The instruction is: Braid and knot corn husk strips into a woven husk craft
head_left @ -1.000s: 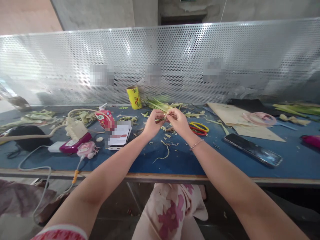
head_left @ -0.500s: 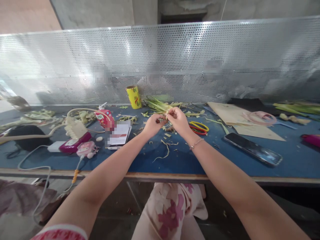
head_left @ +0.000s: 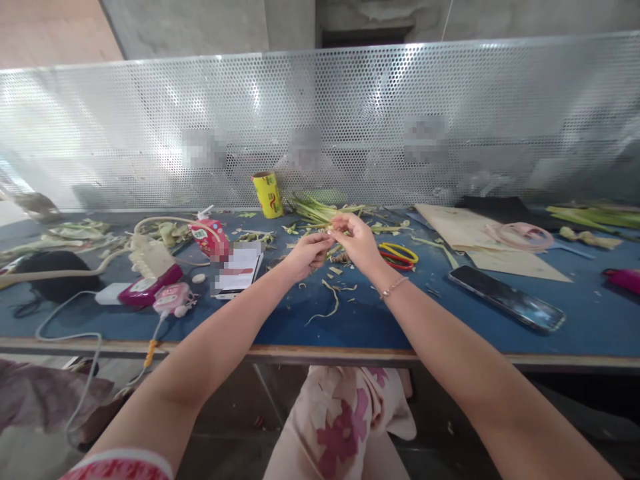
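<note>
My left hand point(head_left: 309, 255) and my right hand point(head_left: 356, 240) meet over the middle of the table, their fingertips close together. Both are closed in a pinch. A small pale piece point(head_left: 331, 231) shows at the right fingertips; its kind is too small to make out, and my fingers hide what the left pinch holds. Behind the hands lies a bunch of green stalks point(head_left: 315, 210). Bits of leaf and peel point(head_left: 336, 270) are scattered below them, with a thin pale strip point(head_left: 327, 308) nearer me. Scissors point(head_left: 399, 256) with yellow and red handles lie beside my right wrist.
A yellow roll point(head_left: 267, 195) stands by the perforated metal screen point(head_left: 350, 120). To the left are a phone-like device point(head_left: 239, 270), a red packet point(head_left: 209, 239) and a cable point(head_left: 95, 337). Rightward lie a dark phone point(head_left: 506, 297), cardboard point(head_left: 520, 264) and a pink ring point(head_left: 525, 236).
My left hand has shifted slightly down and its fingers have curled in more. My right hand stays nearly in place, and the pale piece shows at its fingertips.
</note>
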Action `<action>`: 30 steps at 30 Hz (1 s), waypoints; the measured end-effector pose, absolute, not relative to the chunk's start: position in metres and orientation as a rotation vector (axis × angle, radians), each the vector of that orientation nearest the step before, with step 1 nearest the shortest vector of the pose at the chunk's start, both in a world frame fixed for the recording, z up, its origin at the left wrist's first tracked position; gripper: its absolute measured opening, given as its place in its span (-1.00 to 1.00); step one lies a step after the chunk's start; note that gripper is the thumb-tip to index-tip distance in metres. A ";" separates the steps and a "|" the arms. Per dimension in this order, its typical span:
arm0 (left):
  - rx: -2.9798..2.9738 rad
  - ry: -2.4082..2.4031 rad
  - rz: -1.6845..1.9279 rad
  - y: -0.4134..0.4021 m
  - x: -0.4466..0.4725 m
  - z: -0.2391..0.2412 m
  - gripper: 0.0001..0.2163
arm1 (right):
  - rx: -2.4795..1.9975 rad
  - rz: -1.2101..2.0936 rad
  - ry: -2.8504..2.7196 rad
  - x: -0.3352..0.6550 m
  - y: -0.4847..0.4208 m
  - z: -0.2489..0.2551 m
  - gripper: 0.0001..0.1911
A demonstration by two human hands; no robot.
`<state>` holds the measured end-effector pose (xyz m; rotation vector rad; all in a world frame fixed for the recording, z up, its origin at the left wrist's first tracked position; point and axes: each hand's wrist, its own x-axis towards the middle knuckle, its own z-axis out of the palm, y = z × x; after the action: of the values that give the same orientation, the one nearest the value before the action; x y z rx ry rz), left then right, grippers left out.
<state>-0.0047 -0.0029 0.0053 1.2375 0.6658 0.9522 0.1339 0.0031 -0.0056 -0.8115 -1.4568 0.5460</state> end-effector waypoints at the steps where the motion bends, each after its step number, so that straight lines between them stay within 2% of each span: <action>1: 1.228 0.660 0.945 -0.003 -0.005 0.006 -0.87 | -0.805 0.574 -1.444 0.134 0.003 -0.006 -0.78; 13: 1.182 0.575 0.888 -0.006 -0.006 0.006 -0.93 | -0.590 1.002 -1.213 0.131 0.002 -0.005 -0.73; 23: 1.142 0.583 0.902 -0.008 -0.005 0.010 -0.84 | -0.600 1.150 -1.137 0.131 -0.002 -0.002 -0.80; 30: 1.065 0.622 1.032 -0.008 -0.006 0.014 -0.85 | -0.667 1.093 -1.218 0.131 -0.005 0.000 -0.81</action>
<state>-0.0058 -0.0079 0.0141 1.0647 0.6217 1.0323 0.1305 -0.0053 0.0000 -0.6669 -1.2177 1.0931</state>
